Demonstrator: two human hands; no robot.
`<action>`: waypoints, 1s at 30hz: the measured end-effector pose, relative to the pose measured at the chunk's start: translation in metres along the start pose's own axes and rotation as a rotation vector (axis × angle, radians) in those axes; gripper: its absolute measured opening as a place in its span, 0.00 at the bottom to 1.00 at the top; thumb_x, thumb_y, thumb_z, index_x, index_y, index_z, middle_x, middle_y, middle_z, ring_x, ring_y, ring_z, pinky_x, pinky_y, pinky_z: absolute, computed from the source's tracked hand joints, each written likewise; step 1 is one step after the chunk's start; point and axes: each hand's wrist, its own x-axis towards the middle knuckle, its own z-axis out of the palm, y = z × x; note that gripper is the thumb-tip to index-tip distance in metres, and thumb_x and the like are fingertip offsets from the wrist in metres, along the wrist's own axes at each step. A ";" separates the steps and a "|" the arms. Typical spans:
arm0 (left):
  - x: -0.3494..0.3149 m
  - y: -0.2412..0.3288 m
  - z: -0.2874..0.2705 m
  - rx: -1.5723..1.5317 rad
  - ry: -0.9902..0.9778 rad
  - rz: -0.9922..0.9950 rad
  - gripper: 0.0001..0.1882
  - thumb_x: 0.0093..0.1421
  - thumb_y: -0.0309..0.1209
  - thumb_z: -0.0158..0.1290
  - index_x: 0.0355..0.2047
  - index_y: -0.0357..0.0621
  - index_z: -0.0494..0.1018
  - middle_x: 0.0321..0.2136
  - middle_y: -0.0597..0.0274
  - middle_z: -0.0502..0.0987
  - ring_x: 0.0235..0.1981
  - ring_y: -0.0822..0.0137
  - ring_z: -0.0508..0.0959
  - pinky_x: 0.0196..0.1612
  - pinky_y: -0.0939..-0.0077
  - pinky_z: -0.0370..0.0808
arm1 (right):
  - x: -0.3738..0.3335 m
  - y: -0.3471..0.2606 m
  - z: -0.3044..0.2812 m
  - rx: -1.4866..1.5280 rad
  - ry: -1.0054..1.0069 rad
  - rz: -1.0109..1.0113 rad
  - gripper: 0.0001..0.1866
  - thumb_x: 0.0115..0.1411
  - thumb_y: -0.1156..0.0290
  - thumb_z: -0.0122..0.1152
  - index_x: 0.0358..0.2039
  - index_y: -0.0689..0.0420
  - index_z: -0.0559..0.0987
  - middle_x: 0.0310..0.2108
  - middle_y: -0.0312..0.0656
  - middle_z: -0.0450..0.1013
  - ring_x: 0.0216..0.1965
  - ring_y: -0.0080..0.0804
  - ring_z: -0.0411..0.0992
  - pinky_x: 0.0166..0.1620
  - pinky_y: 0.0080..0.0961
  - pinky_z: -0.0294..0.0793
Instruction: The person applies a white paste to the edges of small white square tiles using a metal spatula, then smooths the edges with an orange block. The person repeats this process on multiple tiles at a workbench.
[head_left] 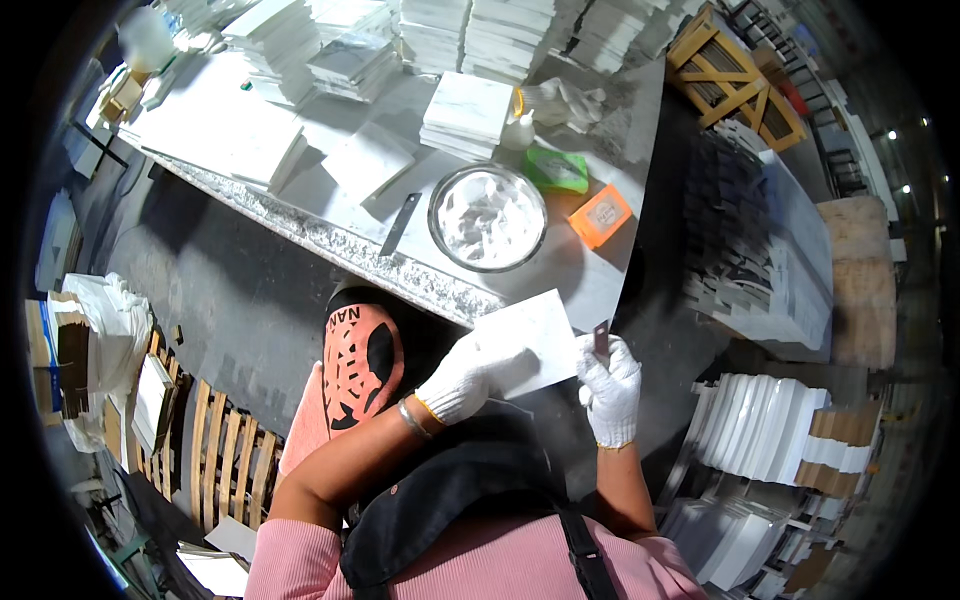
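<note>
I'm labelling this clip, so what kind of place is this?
Probably a stone or tile workshop: stacked white tiles cover the speckled workbench, and gloved hands hold a white tile and a small blade.

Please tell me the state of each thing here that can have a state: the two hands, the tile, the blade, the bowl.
left hand: gloved, gripping the white tile.
right hand: gloved, closed on the small blade.
white tile: held off the table, tilted.
small blade: upright in the fist.
metal bowl: on the table, holding white material.
</note>
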 end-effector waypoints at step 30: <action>-0.012 0.085 -0.042 -0.281 0.120 0.306 0.31 0.61 0.28 0.61 0.64 0.34 0.67 0.57 0.61 0.75 0.58 0.66 0.75 0.63 0.70 0.70 | 0.100 -0.062 0.037 -0.569 -0.387 -0.416 0.14 0.63 0.79 0.67 0.50 0.62 0.83 0.45 0.42 0.81 0.46 0.27 0.78 0.51 0.24 0.78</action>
